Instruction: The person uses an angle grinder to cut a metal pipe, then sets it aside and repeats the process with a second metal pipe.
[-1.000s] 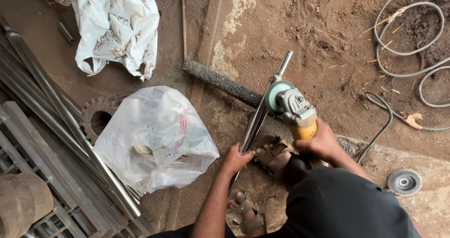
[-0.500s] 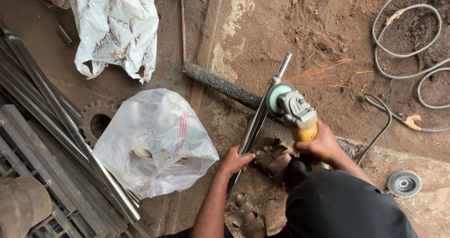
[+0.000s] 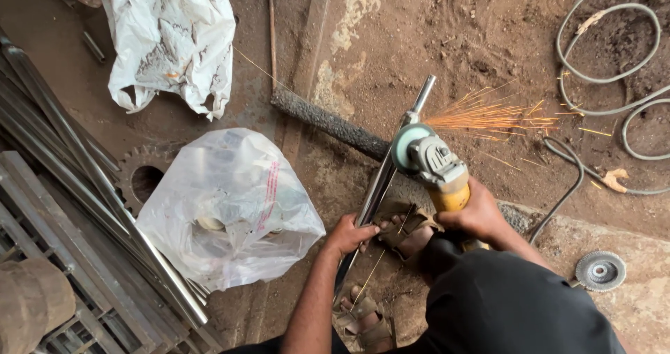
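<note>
Now bright orange sparks (image 3: 488, 113) fly out to the side from the spot where the grinder (image 3: 429, 160) meets the shiny metal pipe (image 3: 391, 172). A moment ago there are only a few thin streaks there. One thin spark line (image 3: 262, 69) also shoots the other way, toward the white sack (image 3: 174, 40).

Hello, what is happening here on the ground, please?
A person crouches on a dirt floor and cuts or grinds a shiny metal tube with an angle grinder. The right hand grips the grinder's yellow handle; the left hand steadies the tube lower down. A sandalled foot also rests by the tube. Orange sparks fly to the right, toward a coiled cable. A plastic bag lies to the left, and a spare disc lies to the right.
</note>
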